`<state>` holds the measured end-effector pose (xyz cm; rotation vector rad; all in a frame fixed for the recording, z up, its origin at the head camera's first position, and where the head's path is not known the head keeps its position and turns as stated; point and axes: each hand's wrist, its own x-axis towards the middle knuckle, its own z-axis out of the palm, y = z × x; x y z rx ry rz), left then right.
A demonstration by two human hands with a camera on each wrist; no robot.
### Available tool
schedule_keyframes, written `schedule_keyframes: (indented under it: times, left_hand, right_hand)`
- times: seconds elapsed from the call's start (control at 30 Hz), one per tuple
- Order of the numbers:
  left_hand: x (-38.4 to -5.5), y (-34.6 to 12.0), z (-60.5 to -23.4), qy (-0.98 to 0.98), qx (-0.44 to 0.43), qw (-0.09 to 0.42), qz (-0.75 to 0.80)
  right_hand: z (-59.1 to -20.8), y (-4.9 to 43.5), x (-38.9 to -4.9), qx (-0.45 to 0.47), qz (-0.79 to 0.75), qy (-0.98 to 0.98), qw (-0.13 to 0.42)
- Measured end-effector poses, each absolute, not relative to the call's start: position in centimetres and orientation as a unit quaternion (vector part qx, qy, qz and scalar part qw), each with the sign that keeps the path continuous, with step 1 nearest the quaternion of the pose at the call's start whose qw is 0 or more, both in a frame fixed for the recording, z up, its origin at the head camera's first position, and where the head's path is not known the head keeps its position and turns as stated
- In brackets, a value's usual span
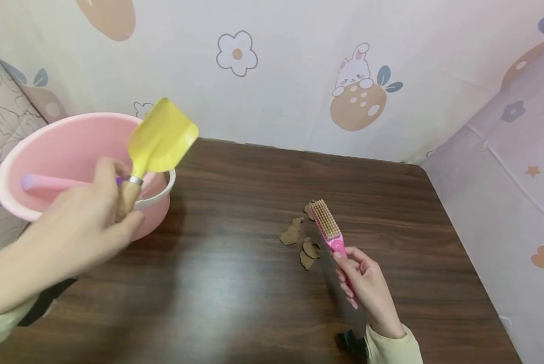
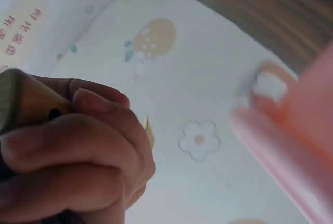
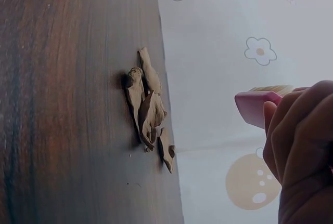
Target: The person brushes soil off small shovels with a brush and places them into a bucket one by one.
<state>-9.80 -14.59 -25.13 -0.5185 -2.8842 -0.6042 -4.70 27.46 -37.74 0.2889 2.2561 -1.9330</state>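
My left hand (image 1: 87,210) grips the wooden handle of a small yellow shovel (image 1: 162,139) in front of the pink tub. Its blade points up, away from me. In the left wrist view the curled fingers (image 2: 99,151) wrap the handle, and the blade is mostly hidden behind them. My right hand (image 1: 367,280) holds a pink brush (image 1: 326,221) by its handle, pale bristles facing up. Several dry, brown, curled pieces (image 1: 292,232) lie on the table just left of the brush. The right wrist view shows these pieces (image 3: 151,112) bunched together, apart from the brush head (image 3: 255,108).
The pink tub (image 1: 94,119) stands at the left of the dark wooden table (image 1: 235,202). A pink stick with purple ends (image 1: 55,183) lies in it, along with a white-rimmed item (image 1: 166,189) partly hidden. Patterned cloth walls (image 1: 290,76) border the back and right.
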Motion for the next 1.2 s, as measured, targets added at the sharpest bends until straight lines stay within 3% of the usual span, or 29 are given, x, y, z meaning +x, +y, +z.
schedule_keyframes:
  times: [0.23,0.43,0.63,0.9,1.2]
  left_hand:
    - [-11.2,-18.2,-24.6,-0.974,-0.132,0.046,-0.176]
    - [-12.9,-21.1,-24.6,-0.98,-0.101,0.088,-0.148]
    - [-14.1,-22.7,-24.6,-0.987,-0.091,0.077,-0.105]
    - [-15.6,-22.8,-23.1,-0.995,-0.09,-0.021,-0.042]
    - [-17.3,-22.2,-22.1,-0.992,-0.094,-0.08,-0.002]
  right_hand:
    - [-37.8,27.6,-4.7,0.094,-0.642,0.758,0.07]
    - [-37.8,27.8,-4.7,0.097,-0.642,0.757,0.07]
    - [-37.7,28.1,-4.5,0.105,-0.642,0.757,0.063]
    - [-37.7,28.3,-4.4,0.103,-0.645,0.755,0.062]
    - [-37.8,28.6,-3.9,0.098,-0.647,0.754,0.059]
